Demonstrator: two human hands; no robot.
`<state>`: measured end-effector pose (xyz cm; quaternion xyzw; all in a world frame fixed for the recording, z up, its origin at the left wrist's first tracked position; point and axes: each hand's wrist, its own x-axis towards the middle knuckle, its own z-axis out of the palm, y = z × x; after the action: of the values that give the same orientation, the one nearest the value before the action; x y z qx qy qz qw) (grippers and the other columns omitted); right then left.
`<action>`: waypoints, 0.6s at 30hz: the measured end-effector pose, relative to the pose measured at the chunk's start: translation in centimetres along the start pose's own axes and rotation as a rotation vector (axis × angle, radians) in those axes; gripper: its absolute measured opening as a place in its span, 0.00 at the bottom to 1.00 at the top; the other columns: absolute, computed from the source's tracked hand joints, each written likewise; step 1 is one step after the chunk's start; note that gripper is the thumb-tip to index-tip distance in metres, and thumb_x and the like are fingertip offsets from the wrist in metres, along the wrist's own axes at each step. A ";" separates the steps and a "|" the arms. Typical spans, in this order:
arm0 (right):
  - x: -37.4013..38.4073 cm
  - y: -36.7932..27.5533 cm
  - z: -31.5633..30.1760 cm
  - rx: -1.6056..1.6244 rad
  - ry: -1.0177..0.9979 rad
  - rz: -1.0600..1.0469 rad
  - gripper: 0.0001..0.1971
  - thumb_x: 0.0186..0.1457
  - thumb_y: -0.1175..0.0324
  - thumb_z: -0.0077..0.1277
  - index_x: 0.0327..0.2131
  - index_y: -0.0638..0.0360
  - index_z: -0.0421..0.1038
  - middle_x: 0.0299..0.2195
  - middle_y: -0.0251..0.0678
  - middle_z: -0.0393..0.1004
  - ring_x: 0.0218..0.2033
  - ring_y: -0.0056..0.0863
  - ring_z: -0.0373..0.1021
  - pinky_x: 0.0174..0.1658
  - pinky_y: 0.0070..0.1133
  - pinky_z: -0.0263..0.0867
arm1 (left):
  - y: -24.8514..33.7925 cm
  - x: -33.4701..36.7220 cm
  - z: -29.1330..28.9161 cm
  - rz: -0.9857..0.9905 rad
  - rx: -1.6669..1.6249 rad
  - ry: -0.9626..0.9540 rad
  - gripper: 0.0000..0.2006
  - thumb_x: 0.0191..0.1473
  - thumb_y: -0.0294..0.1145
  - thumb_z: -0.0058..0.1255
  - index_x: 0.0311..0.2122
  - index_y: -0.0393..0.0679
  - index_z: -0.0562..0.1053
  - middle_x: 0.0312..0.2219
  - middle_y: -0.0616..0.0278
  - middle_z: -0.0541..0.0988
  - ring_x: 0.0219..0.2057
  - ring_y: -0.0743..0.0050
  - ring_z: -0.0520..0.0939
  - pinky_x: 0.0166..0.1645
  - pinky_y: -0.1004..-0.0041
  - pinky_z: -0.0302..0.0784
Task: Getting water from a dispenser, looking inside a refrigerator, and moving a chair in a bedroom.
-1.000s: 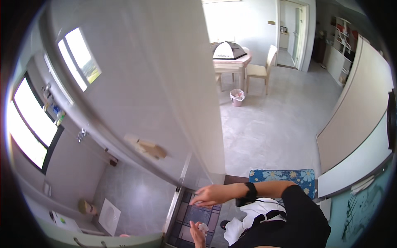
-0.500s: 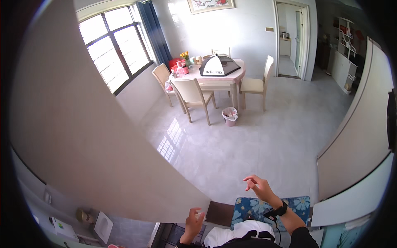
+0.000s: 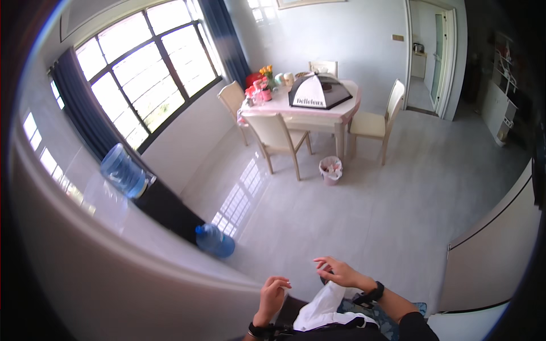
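Note:
My left hand (image 3: 274, 296) is held up in front of me, fingers loosely bent and nothing in them. To its right, my right hand (image 3: 340, 273) hangs in the air with fingers stretched and apart, also holding nothing. Both wrists wear black bands. Below the hands, a white garment (image 3: 321, 307) covers my lower body. Partly hidden under my right forearm lies a blue patterned mat (image 3: 420, 308). The hands do not touch each other.
A pale wall edge (image 3: 170, 284) stands close on my left. Past it are a black water dispenser (image 3: 165, 207) and a blue water bottle (image 3: 215, 241) on the floor. Ahead stand a dining table (image 3: 278, 105) with a food cover (image 3: 320, 91), chairs and a waste bin (image 3: 330, 170).
I have moved forward past the wall edge, so the water dispenser and floor bottle now show. The mat has slipped beneath me. My hands have come closer together.

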<state>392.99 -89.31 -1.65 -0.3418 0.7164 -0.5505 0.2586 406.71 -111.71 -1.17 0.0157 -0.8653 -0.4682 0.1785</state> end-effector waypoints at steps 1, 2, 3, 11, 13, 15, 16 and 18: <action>1.6 1.0 -2.0 -0.004 0.047 0.007 0.21 0.59 0.59 0.48 0.53 0.58 0.63 0.42 0.39 0.70 0.37 0.27 0.72 0.42 0.24 0.69 | -1.9 1.6 -0.1 -0.005 0.015 0.044 0.11 0.41 0.11 0.44 0.26 0.40 0.75 0.31 0.58 0.78 0.33 0.61 0.79 0.37 0.69 0.75; 2.6 1.8 -4.1 -0.046 0.116 0.065 0.19 0.59 0.63 0.49 0.51 0.58 0.64 0.39 0.36 0.71 0.36 0.25 0.72 0.41 0.22 0.69 | -2.8 3.5 0.1 -0.021 0.023 0.096 0.11 0.40 0.11 0.44 0.26 0.40 0.75 0.30 0.57 0.78 0.33 0.61 0.78 0.37 0.69 0.74; 4.7 3.3 -6.6 -0.031 0.194 0.017 0.18 0.59 0.65 0.48 0.51 0.59 0.64 0.38 0.34 0.71 0.35 0.24 0.72 0.41 0.21 0.69 | -4.0 5.7 -0.5 -0.039 0.027 0.133 0.09 0.39 0.12 0.44 0.24 0.40 0.73 0.26 0.57 0.77 0.32 0.60 0.78 0.37 0.68 0.73; 12.4 5.6 -22.0 0.040 0.917 0.015 0.12 0.61 0.70 0.44 0.47 0.60 0.65 0.24 0.31 0.71 0.25 0.17 0.69 0.27 0.16 0.67 | -5.2 18.6 -3.9 -0.238 0.101 0.323 0.09 0.47 0.29 0.58 0.30 0.40 0.69 0.22 0.60 0.70 0.26 0.66 0.72 0.34 0.70 0.68; 15.1 6.9 -23.8 -0.003 1.019 0.148 0.10 0.60 0.71 0.45 0.45 0.60 0.66 0.22 0.31 0.71 0.22 0.16 0.68 0.23 0.15 0.65 | -6.7 20.7 -4.9 -0.297 0.134 0.391 0.09 0.48 0.29 0.58 0.31 0.41 0.69 0.21 0.61 0.70 0.24 0.69 0.72 0.33 0.72 0.67; 18.3 9.9 -26.3 -0.025 0.990 0.194 0.10 0.60 0.71 0.45 0.45 0.60 0.66 0.22 0.31 0.71 0.20 0.15 0.67 0.22 0.14 0.63 | -8.4 22.5 -5.6 -0.457 0.183 0.444 0.09 0.50 0.31 0.58 0.31 0.41 0.69 0.16 0.63 0.69 0.20 0.74 0.71 0.29 0.75 0.66; 20.4 11.9 -27.8 -0.054 0.977 0.205 0.09 0.60 0.71 0.45 0.44 0.60 0.66 0.21 0.30 0.71 0.20 0.15 0.67 0.21 0.14 0.62 | -9.4 23.5 -5.9 -0.477 0.197 0.486 0.09 0.50 0.31 0.58 0.31 0.41 0.69 0.16 0.63 0.69 0.20 0.74 0.71 0.29 0.75 0.66; 26.6 14.3 -30.6 -0.079 0.910 0.203 0.08 0.60 0.71 0.45 0.43 0.60 0.67 0.21 0.30 0.71 0.19 0.15 0.67 0.20 0.14 0.61 | -11.2 25.0 -6.9 -0.579 0.226 0.583 0.09 0.51 0.32 0.57 0.30 0.40 0.70 0.15 0.62 0.69 0.18 0.76 0.71 0.25 0.75 0.64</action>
<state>350.37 -88.83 -7.37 -0.0035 0.8071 -0.5888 -0.0424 384.02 -128.39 0.48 0.4091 -0.7844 -0.3771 0.2741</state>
